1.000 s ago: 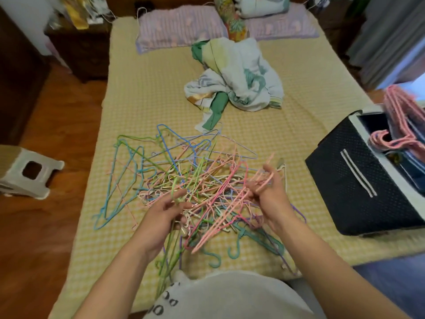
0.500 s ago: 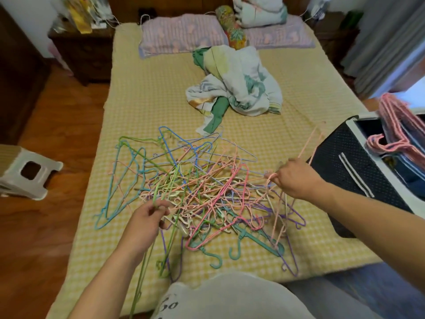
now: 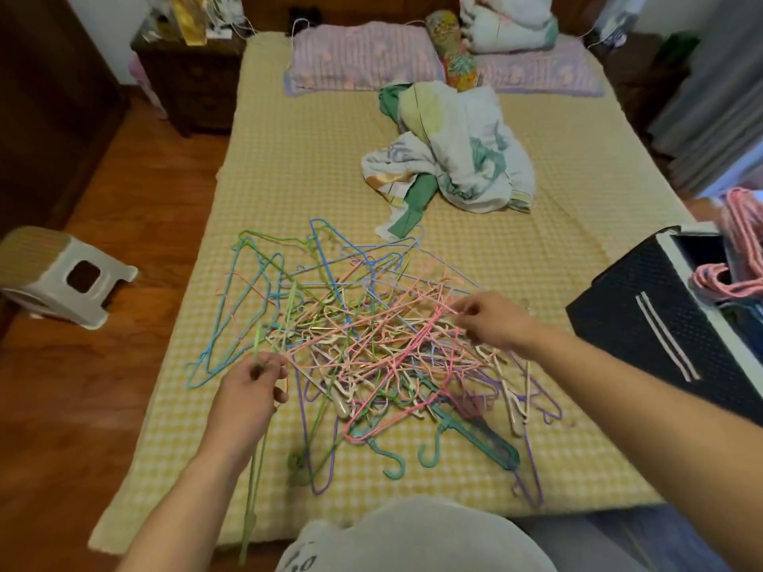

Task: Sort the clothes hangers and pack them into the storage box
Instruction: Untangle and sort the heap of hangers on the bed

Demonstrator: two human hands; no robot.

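1. While sorting is under way, the left hand (image 3: 247,392) has its grip curled round a thin light-green wire hanger (image 3: 252,480) hanging below the bed edge.
2. Right hand (image 3: 493,324) pinches pale-pink wire strands in the tangled multicoloured hanger pile (image 3: 371,348) on the yellow checked bed (image 3: 322,158).
3. Next move, judged: free one colour without dragging its neighbours.
4. Black fabric storage box (image 3: 652,324), at right, holds pink hangers (image 3: 739,258).
5. No legible writing.
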